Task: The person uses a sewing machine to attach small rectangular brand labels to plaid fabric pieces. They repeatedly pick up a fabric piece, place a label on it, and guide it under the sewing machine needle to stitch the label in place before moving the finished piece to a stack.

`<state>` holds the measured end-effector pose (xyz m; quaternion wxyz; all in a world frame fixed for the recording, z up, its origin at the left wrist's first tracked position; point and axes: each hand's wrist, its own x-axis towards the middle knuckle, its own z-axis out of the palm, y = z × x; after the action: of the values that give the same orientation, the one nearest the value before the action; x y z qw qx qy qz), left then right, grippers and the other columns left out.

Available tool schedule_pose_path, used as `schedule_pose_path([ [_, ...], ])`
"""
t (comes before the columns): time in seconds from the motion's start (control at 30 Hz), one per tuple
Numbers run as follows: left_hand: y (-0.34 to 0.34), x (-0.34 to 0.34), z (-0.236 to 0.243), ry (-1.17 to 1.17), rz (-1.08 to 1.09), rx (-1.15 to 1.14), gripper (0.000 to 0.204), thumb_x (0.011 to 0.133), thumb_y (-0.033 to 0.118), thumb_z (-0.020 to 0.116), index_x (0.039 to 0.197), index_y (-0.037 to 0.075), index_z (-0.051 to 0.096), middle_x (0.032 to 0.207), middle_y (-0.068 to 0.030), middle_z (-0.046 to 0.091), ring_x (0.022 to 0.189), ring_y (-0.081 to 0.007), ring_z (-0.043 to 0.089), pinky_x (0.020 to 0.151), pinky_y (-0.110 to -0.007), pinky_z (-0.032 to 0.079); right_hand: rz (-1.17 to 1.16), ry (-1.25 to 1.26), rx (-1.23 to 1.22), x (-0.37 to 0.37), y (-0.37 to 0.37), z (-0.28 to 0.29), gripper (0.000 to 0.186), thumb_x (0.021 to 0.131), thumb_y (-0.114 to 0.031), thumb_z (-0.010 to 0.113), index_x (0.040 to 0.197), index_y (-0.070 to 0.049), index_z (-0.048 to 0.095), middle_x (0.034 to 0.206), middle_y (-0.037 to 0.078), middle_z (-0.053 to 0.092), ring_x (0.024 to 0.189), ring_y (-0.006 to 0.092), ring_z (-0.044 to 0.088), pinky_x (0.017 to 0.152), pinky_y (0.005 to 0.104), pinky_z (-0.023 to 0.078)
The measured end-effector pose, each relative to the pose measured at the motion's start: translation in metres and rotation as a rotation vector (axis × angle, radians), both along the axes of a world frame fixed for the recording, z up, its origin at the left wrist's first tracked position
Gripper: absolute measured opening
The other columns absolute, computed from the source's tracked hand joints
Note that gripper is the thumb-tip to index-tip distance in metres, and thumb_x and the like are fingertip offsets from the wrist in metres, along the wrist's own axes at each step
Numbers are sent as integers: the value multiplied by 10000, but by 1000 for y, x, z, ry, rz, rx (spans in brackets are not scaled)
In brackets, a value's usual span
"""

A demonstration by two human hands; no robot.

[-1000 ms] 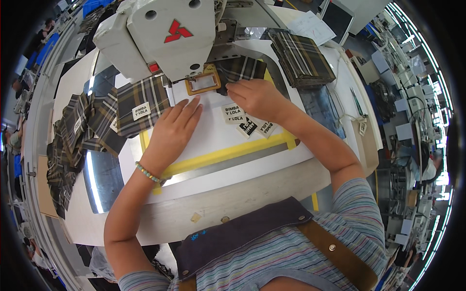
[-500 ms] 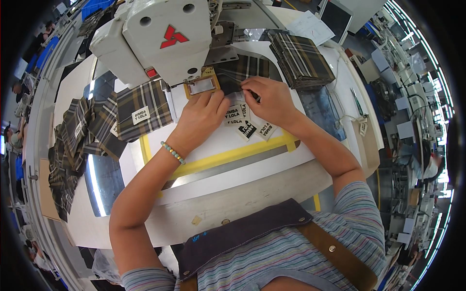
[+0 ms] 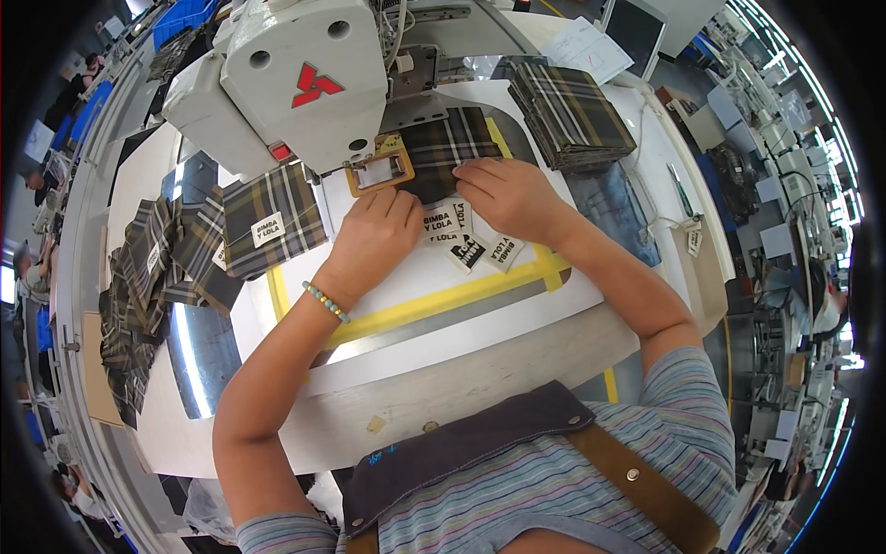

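A dark plaid fabric panel lies flat at the sewing machine, its left part reaching under the brass-coloured clamp frame. My left hand is closed, its fingertips pinching the panel's near edge just below the frame. On the panel's near right corner, my right hand is closed as well, thumb and fingers together on the cloth. Between the hands lie several loose white labels and a black one. The spot right under the needle is partly hidden by the machine head.
At the far right stands a stack of plaid panels. Panels bearing white labels overlap at the left and hang over the table edge. Thread snips lie at the right. Yellow tape borders the white work plate.
The plaid panel now lies flatter and further left, baring yellow tape along its right side. My right hand has moved slightly left with its edge. The whole view has shifted a little.
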<state>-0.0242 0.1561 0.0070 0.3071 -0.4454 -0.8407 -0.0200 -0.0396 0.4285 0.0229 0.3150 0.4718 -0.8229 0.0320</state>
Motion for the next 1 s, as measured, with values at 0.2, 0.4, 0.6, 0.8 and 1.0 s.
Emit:
schedule_pose_path([
  [0.2, -36, 9, 10, -1, 133, -162, 262, 819, 66, 710, 1070, -3, 736, 1021, -83, 692, 949, -238, 664, 839, -361, 574, 27, -108, 22, -14, -33, 0, 192, 837, -98, 736, 1013, -33, 777, 1144, 67, 777, 1060, 228, 739, 854, 366, 624],
  [0.4, -80, 28, 2, -144, 232, -45, 297, 871, 60, 722, 1158, -15, 733, 1221, -98, 719, 1074, -269, 663, 932, -397, 574, -121, -280, -173, -7, -25, 9, 144, 924, -132, 717, 1024, -44, 770, 1115, 51, 775, 1075, 241, 713, 885, 375, 604],
  [0.6, -85, 53, 17, -365, 229, 95, 449, 937, 80, 762, 1372, 12, 671, 1478, -114, 658, 1368, -352, 595, 1111, -449, 527, -127, -474, -122, 5, 1, 4, 319, 1035, -255, 684, 1294, -85, 757, 1450, 115, 653, 1383, 317, 562, 1134, 449, 485],
  [0.8, -85, 61, 8, -467, 232, 156, 495, 935, 101, 778, 1406, 19, 651, 1514, -117, 646, 1449, -371, 548, 1171, -481, 481, -130, -498, 14, 7, -1, -14, 464, 1099, -379, 596, 1473, -117, 679, 1666, 125, 480, 1579, 357, 368, 1290, 501, 320],
  [1.0, -88, 60, 4, -400, 240, 157, 445, 925, 88, 780, 1351, 10, 680, 1454, -123, 679, 1411, -368, 581, 1155, -479, 488, -92, -606, -44, 5, 6, -10, 478, 1093, -381, 616, 1495, -126, 658, 1675, 129, 465, 1570, 358, 377, 1276, 513, 335],
])
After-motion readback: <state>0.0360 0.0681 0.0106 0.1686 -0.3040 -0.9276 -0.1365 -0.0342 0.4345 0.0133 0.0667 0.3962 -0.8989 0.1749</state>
